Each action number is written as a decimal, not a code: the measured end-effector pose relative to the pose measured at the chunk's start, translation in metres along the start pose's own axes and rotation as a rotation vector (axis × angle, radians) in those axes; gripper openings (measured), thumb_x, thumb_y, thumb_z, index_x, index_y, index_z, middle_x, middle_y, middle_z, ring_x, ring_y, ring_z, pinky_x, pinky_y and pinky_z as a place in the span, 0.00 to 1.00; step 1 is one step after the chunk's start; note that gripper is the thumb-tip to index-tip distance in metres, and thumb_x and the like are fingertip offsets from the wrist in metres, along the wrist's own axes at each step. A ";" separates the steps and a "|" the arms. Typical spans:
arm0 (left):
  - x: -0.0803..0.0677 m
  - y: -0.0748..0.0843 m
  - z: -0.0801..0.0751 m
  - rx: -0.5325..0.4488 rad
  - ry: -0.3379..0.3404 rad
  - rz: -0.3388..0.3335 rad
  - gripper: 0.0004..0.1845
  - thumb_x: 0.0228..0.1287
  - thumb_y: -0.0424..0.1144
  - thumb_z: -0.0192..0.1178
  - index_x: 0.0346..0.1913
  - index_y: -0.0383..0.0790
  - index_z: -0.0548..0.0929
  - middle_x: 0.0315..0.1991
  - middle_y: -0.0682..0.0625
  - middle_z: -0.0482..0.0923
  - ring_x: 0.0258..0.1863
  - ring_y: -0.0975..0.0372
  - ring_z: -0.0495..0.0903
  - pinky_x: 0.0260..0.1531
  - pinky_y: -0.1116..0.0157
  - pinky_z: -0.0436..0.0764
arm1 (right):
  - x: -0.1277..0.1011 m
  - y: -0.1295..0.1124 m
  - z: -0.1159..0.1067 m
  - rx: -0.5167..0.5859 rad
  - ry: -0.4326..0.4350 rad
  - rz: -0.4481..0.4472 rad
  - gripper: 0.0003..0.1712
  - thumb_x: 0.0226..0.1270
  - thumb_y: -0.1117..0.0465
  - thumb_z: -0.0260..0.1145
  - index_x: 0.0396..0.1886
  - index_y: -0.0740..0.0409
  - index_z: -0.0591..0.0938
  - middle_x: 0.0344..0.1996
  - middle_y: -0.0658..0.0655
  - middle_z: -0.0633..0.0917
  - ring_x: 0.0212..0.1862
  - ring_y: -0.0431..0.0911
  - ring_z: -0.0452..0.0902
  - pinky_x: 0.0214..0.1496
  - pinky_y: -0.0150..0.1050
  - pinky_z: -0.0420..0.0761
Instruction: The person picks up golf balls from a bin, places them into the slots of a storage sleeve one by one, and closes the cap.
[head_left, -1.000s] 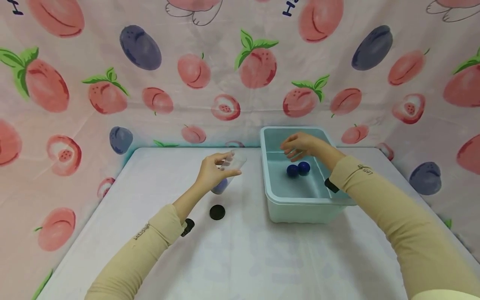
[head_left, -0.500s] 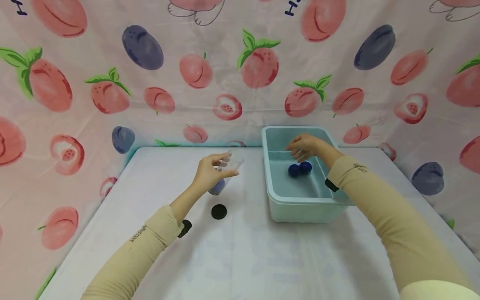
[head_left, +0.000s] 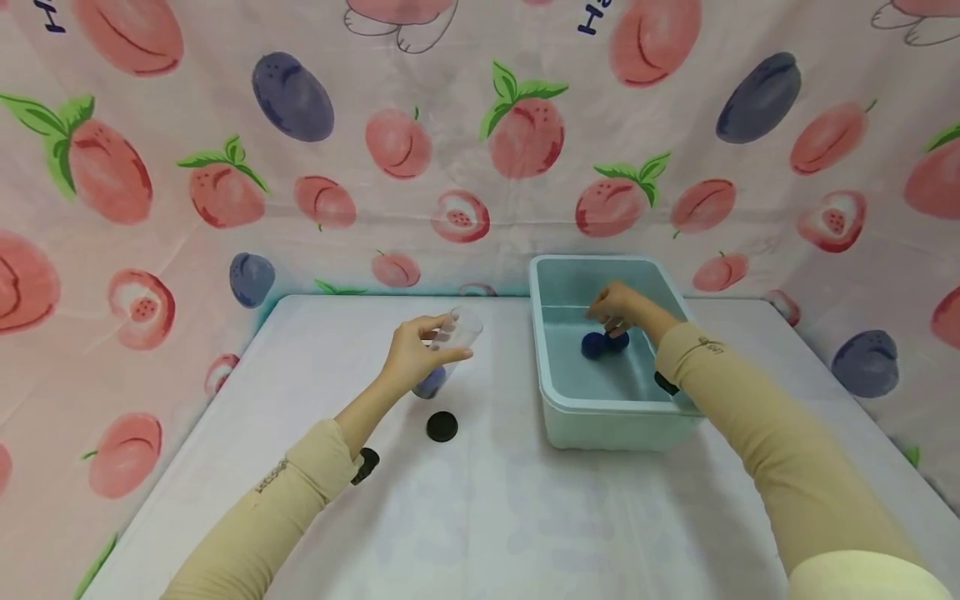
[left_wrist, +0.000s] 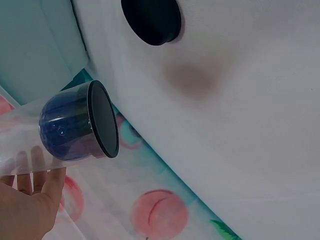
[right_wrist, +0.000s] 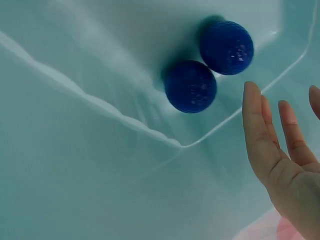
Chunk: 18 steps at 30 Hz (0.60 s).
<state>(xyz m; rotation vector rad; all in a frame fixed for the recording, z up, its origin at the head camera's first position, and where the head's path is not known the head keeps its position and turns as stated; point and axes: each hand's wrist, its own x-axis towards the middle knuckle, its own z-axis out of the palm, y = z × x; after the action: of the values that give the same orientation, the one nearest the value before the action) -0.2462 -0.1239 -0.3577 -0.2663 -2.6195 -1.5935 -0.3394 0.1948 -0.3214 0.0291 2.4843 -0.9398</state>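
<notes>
Two blue balls (head_left: 604,343) lie touching in the teal tub (head_left: 551,400). The right hand (head_left: 618,307) hovers just above them, fingers straight and apart, holding nothing. The left hand (head_left: 411,354) grips a tilted clear tube (head_left: 447,346) holding one ball already. Picking appears under way; closing on one ball seems next.

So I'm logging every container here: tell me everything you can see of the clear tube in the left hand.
The clear tube is a see-through plastic cylinder with a black base, seen end-on in the left wrist view. It holds one dark blue dimpled ball against that base. The left hand grips it around the middle, tilted with its open mouth up and toward the teal bin. It is held above the white table, close to a black cap lying there.
</notes>
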 end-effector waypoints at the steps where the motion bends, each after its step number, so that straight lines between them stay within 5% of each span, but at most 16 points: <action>1: 0.000 -0.001 0.000 0.001 0.001 -0.002 0.34 0.47 0.40 0.73 0.61 0.41 0.76 0.58 0.44 0.76 0.53 0.50 0.75 0.48 0.56 0.80 | 0.001 0.002 0.001 -0.004 0.008 0.006 0.27 0.69 0.62 0.55 0.62 0.76 0.66 0.55 0.75 0.70 0.59 0.66 0.70 0.56 0.51 0.78; 10: -0.003 -0.006 -0.005 0.007 0.006 -0.017 0.34 0.48 0.40 0.73 0.61 0.41 0.76 0.58 0.43 0.76 0.53 0.50 0.76 0.45 0.58 0.82 | 0.011 0.010 0.005 -0.091 0.051 0.027 0.25 0.66 0.62 0.58 0.57 0.74 0.70 0.48 0.71 0.73 0.48 0.60 0.75 0.51 0.49 0.81; 18: -0.002 -0.008 -0.007 0.020 0.003 -0.019 0.34 0.48 0.41 0.73 0.61 0.40 0.76 0.59 0.43 0.76 0.54 0.50 0.75 0.46 0.57 0.81 | 0.018 0.010 0.008 -0.149 0.014 0.044 0.24 0.67 0.62 0.58 0.57 0.74 0.72 0.53 0.75 0.74 0.50 0.61 0.76 0.49 0.47 0.82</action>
<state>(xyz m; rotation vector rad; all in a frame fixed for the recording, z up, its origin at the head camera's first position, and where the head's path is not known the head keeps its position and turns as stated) -0.2455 -0.1336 -0.3617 -0.2388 -2.6421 -1.5716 -0.3500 0.1949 -0.3400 0.0414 2.5486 -0.7367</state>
